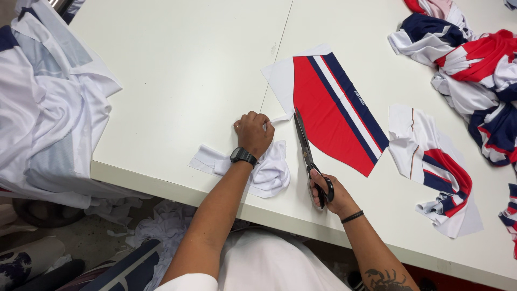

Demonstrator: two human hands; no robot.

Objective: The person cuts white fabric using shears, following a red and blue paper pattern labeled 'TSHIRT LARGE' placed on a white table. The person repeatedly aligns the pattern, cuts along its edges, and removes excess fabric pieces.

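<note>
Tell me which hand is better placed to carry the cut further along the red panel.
Probably the right hand: it holds the scissors, their blades at the red panel edge. The left hand is fisted on white scrap fabric.

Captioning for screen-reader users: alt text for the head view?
Right hand works long metal scissors along a red, white and navy striped fabric panel on a white table; left hand grips white offcut fabric.

Bare table [188,64] lies open far left; fabric heaps [474,70] crowd the right, white cloth [48,108] the left edge.
</note>
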